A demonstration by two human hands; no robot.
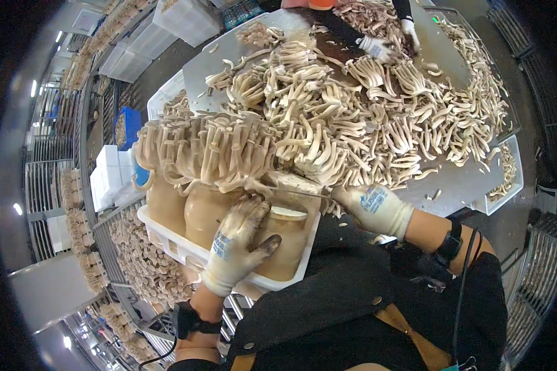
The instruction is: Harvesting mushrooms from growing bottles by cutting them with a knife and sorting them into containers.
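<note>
A metal bench [452, 179] fills the upper middle and right of the frame, and most of it is buried under a broad heap of cut pale mushrooms [377, 117] with long curved stems. At the lower left edge of the bench sits a white crate [167, 238] holding tan bottles [207, 210], several of them topped with dense mushroom clusters [210, 145] that rise just left of centre. The frontmost bottle [284, 238], near the middle of the frame, shows a flat bare top with no cluster on it.

The left hand [238, 244], in a soiled light work glove, lies spread against the side of that frontmost bottle, fingers wide and pointing up toward its rim. The right hand [374, 207], in a similar glove, is closed around the handle of a knife [297, 184], whose blade reaches left, lying flat just above the bare bottle top and under the overhanging clusters.

At the top of the frame, across the heap, another person's gloved hand [377, 46] rests among the mushrooms. Stacked white boxes [108, 170] stand at the left, beyond the crate.
</note>
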